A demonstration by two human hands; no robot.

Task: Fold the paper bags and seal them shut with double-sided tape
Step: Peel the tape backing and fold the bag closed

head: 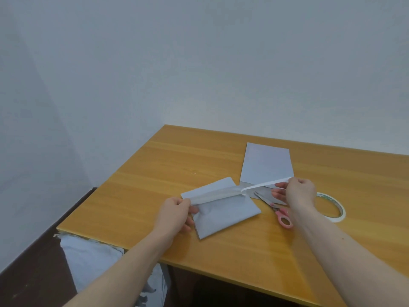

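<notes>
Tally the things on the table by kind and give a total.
Paper bags: 2, near bag and far bag
Scissors: 1
Tape roll: 1
Tape backing strip: 1
Total: 5

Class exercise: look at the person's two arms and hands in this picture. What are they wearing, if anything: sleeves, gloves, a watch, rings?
Both forearms are bare up to the frame edge: no sleeves show. The left hand and the right hand wear no gloves. No watch, bracelet or ring is visible on either wrist or on the fingers that show.
</notes>
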